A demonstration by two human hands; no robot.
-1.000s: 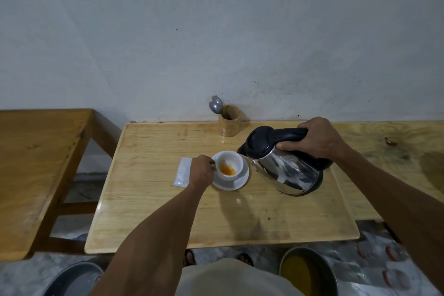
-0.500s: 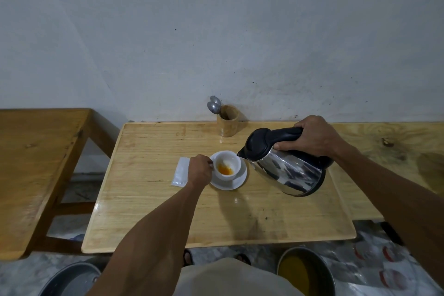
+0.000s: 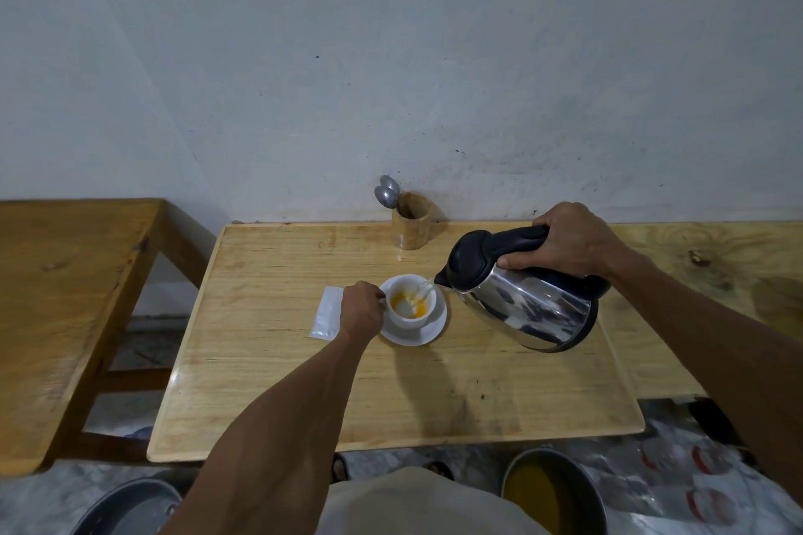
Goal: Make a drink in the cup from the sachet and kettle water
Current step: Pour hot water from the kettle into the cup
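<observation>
A white cup (image 3: pixel 402 315) stands on a white saucer (image 3: pixel 428 332) in the middle of the wooden table (image 3: pixel 391 395). Orange-yellow liquid shows in its bottom. My left hand (image 3: pixel 361 311) grips the cup's handle on the left side. My right hand (image 3: pixel 573 241) holds the black handle of a steel kettle (image 3: pixel 528 304), tilted left with its spout over the cup's right rim. A thin stream of water runs from the spout into the cup. A white sachet (image 3: pixel 326 313) lies flat just left of my left hand.
A wooden holder (image 3: pixel 411 222) with two spoons (image 3: pixel 386 193) stands at the table's back edge by the wall. Another wooden table (image 3: pixel 65 295) is at the left. Round metal basins sit on the floor at lower left (image 3: pixel 126 508) and lower right (image 3: pixel 554 491).
The kettle has tipped further toward the cup and water now pours in. The orange contents have spread into yellow liquid. My left hand stays on the handle.
</observation>
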